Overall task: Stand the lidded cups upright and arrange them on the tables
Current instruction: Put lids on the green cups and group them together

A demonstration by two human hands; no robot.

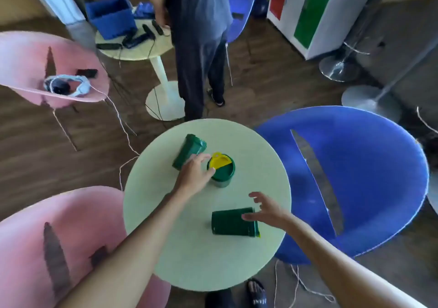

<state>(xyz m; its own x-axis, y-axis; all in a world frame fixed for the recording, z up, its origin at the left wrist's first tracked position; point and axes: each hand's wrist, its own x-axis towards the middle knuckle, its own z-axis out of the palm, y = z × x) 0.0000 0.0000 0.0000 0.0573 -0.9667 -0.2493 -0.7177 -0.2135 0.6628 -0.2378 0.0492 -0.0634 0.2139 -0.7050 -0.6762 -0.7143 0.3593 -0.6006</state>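
Three green cups sat on the near table (189,255), a round pale one. The middle cup (221,171) stood upright, its yellow-and-green lid facing up. The far cup (188,150) lay on its side just left of it, base pointing away from the camera. The near cup (233,222) also lay on its side, lid end to the right with a sliver of yellow showing at the rim.

The left hand (194,177) reached between the far cup and the middle cup — fingers loosely curled, thumb tip touching the rim of the upright cup's lid, knuckles over the far cup's near end. It had closed on nothing; whether the fingers touched the far cup was hard to tell through the blur.

The right hand (267,209) hovered over the near cup's lid end, fingers spread wide, not gripping.

A blue chair (367,165) stood right of the table, a pink chair (71,236) to its left. Beyond, another person (201,35) stood beside a second round table (142,51) holding a blue bin (110,16) and dark cabled devices.
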